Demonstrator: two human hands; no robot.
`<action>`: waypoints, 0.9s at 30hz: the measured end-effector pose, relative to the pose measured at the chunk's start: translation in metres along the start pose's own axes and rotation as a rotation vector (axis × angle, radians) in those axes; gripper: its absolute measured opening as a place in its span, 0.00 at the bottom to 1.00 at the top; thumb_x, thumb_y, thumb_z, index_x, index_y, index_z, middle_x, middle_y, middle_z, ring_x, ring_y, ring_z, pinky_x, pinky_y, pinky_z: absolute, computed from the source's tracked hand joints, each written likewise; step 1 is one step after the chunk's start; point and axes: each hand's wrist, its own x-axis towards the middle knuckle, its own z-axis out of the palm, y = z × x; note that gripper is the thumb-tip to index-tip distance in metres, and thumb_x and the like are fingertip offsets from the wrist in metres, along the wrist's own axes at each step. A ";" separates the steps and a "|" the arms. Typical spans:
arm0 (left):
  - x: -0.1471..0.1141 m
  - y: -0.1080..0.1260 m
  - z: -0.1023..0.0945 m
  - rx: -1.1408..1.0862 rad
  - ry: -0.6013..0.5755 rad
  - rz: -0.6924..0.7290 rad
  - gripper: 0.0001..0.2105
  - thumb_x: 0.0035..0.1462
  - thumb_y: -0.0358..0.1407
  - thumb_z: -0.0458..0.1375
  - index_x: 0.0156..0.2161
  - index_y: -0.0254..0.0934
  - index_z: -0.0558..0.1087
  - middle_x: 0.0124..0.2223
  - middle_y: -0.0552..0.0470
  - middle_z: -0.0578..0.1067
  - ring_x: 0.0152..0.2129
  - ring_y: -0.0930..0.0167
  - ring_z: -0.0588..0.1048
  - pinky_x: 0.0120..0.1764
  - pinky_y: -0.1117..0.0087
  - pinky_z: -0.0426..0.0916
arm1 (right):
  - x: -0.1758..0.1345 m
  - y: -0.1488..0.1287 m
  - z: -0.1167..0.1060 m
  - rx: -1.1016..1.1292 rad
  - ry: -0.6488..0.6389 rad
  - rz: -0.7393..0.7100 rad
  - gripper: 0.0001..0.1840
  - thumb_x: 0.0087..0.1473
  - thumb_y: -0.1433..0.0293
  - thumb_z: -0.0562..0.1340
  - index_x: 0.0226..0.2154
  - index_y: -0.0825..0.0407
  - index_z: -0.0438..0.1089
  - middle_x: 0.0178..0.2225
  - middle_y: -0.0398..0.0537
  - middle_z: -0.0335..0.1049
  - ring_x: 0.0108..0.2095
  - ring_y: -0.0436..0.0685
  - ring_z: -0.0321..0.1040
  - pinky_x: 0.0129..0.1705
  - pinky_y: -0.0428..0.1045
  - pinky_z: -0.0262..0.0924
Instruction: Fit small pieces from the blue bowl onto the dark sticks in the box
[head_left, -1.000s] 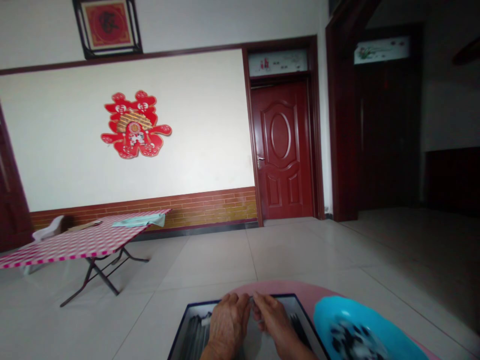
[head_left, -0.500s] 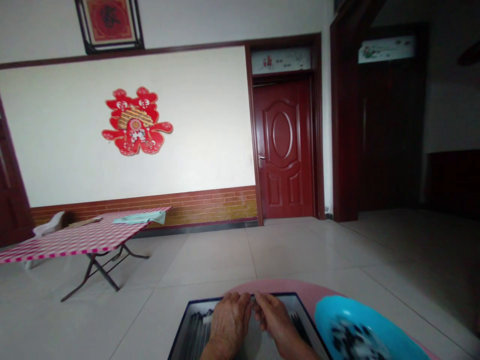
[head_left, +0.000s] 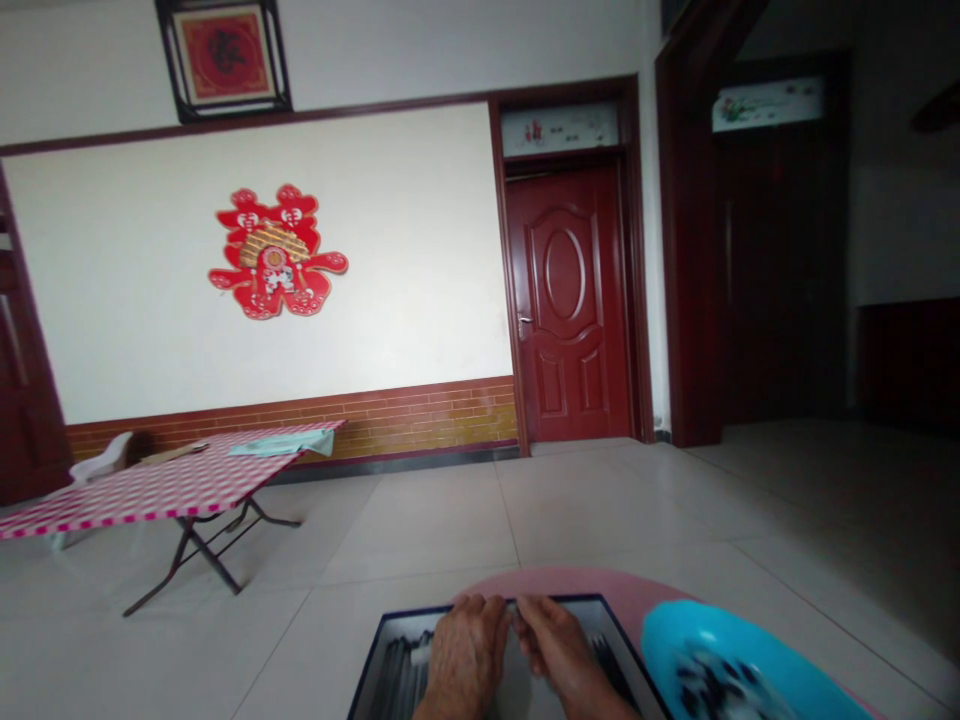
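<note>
My right hand [head_left: 559, 645] pinches small greyish piece [head_left: 514, 609] above far side of blue-rimmed white rectangular tray [head_left: 367, 665]; left hand [head_left: 466, 645] curled beside it, grip can't tell. Seems two-handed fingertip work; next calls for steady pinch.

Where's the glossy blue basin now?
The blue basin sits lower right in the head view, on the pink rounded surface, right of the dark-rimmed rectangular tray.

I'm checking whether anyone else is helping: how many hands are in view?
2: the left hand and, beside it, the right hand nearer the blue basin, both over the tray. No other hand shows.
</note>
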 end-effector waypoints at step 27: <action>0.013 0.001 -0.005 -0.104 -0.059 0.124 0.15 0.62 0.34 0.43 0.51 0.42 0.66 0.31 0.51 0.73 0.30 0.69 0.73 0.31 0.72 0.66 | 0.007 -0.082 -0.075 -0.328 0.056 -0.062 0.12 0.34 0.76 0.52 0.20 0.52 0.69 0.19 0.39 0.67 0.23 0.49 0.62 0.27 0.45 0.54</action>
